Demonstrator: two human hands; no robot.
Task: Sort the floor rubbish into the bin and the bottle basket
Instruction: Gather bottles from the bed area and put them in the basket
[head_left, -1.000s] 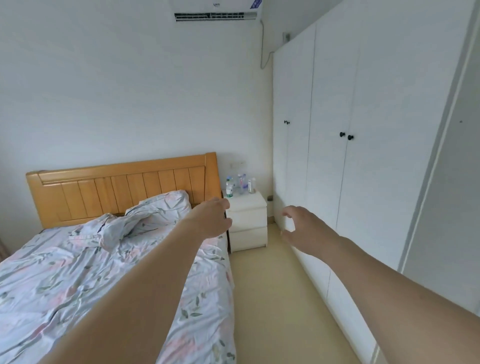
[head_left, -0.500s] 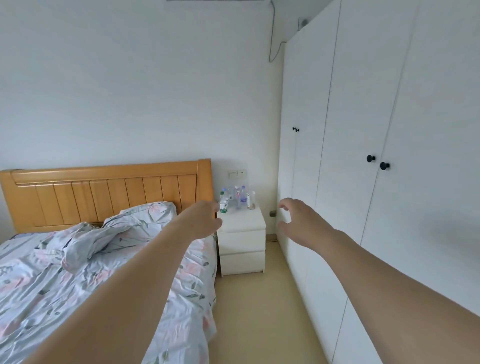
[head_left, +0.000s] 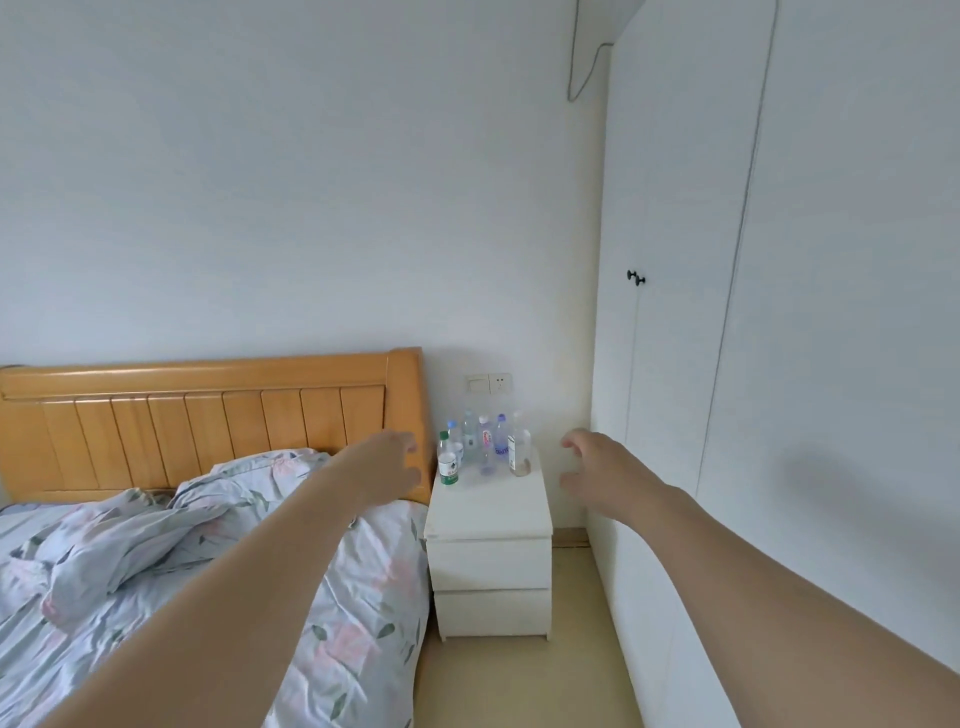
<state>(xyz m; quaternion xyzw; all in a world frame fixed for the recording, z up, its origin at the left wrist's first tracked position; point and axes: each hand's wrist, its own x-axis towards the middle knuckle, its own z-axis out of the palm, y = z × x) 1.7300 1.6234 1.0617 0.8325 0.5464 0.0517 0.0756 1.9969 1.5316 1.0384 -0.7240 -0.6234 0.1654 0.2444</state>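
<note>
Several plastic bottles (head_left: 484, 449) stand in a cluster at the back of a white bedside table (head_left: 488, 519). The one at the front left has a green cap and label (head_left: 447, 461). My left hand (head_left: 387, 470) is stretched out in the air to the left of the bottles, fingers loosely bent, holding nothing. My right hand (head_left: 597, 473) reaches forward to the right of them, fingers spread and curved, also empty. Neither hand touches a bottle. No bin, basket or floor rubbish is in view.
A bed with a wooden headboard (head_left: 208, 410) and a rumpled floral duvet (head_left: 208, 561) fills the left. White wardrobe doors (head_left: 753, 364) with black knobs line the right. A narrow strip of beige floor (head_left: 519, 680) runs between bed and wardrobe.
The view has moved closer to the bedside table and the bottles look larger. Both arms stay outstretched; the hands now flank the bottle cluster.
</note>
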